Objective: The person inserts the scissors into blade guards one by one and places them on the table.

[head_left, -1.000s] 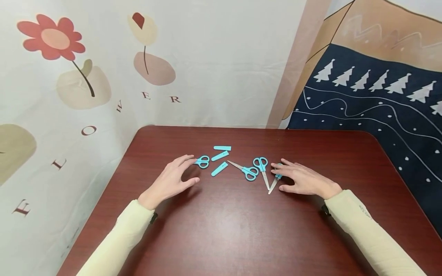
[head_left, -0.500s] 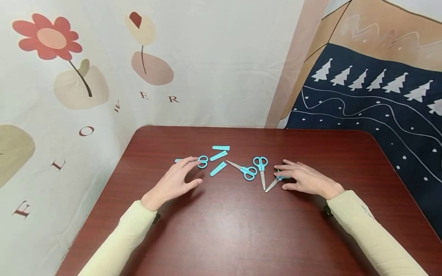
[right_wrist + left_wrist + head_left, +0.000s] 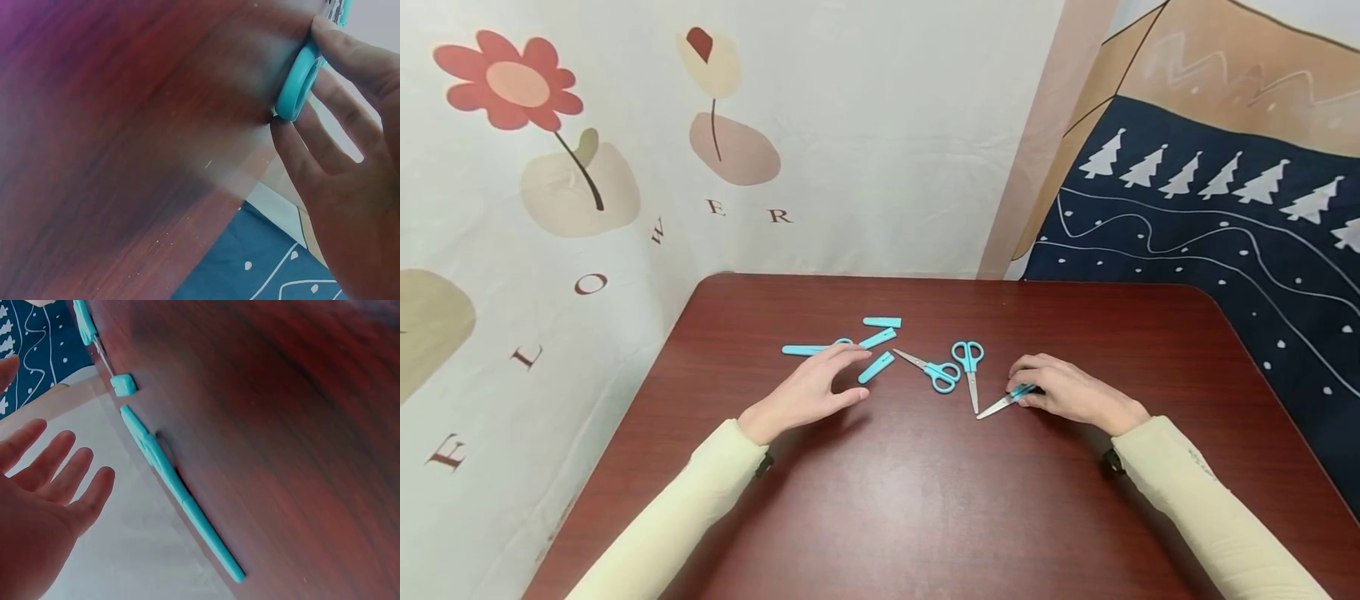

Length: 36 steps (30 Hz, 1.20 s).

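Note:
My right hand (image 3: 1071, 396) pinches the turquoise handle of a bare-bladed pair of scissors (image 3: 299, 87), thumb on one side and fingers on the other. Its blade (image 3: 996, 406) points left along the table. Two more uncovered scissors, one pair (image 3: 967, 358) pointing toward me and another (image 3: 942, 377) pointing left, lie between the hands. My left hand (image 3: 805, 396) hovers with spread fingers near a turquoise blade cover (image 3: 876, 367), holding nothing. Behind it lies a pair of scissors in its cover (image 3: 187, 500), its handle partly hidden by that hand in the head view.
Two further blade covers (image 3: 878, 337) (image 3: 882, 322) lie toward the back of the brown table (image 3: 910, 500). A printed cloth (image 3: 880, 150) hangs behind the table, and a dark tree-patterned cloth (image 3: 1210, 225) hangs at the right.
My left hand has moved right, from the covered scissors toward the loose covers. The fingers of my right hand have closed on the scissors' handle, and that pair has turned slightly.

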{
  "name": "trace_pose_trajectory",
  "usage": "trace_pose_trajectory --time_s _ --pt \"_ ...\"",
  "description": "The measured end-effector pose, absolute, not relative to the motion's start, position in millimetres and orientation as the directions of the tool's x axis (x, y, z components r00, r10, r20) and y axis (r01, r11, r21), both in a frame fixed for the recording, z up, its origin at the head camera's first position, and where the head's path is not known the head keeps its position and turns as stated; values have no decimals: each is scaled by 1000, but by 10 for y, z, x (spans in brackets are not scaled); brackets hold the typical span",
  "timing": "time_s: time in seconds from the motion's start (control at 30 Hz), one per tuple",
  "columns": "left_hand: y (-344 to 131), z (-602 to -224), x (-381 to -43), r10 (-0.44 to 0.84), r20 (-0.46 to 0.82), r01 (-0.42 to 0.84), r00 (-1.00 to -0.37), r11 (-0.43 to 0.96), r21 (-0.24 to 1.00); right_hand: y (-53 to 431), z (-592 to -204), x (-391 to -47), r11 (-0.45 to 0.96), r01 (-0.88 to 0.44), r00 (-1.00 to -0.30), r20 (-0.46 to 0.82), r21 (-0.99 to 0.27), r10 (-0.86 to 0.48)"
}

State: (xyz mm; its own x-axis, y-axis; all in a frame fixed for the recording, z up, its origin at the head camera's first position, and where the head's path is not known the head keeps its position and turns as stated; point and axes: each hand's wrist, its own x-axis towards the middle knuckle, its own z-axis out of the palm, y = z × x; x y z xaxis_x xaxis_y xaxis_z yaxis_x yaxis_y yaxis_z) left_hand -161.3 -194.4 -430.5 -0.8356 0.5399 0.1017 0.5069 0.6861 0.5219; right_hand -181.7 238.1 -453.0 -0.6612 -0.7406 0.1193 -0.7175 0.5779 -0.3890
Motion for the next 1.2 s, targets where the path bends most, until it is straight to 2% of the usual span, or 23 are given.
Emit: trace_pose_trajectory --time_s 0.3,0.63,0.97,1.2 --pt "-1804 -4343 -1691 583 92 533 -807 652 539 2393 -4474 -1765 590 -714 -676 155 -377 -720" --pt "-1673 -4392 -1792 589 58 523 -806 662 537 2474 -4370 -1683 625 -693 -711 201 -360 -674" --pt "-1556 -4421 -1881 545 -13 458 -838 717 526 2552 -4403 -1614 617 -715 -698 275 -330 -661" --pt "-1536 -4435 -1885 532 -46 423 -845 719 551 2570 -4423 -1574 625 -704 -708 267 -336 -654"
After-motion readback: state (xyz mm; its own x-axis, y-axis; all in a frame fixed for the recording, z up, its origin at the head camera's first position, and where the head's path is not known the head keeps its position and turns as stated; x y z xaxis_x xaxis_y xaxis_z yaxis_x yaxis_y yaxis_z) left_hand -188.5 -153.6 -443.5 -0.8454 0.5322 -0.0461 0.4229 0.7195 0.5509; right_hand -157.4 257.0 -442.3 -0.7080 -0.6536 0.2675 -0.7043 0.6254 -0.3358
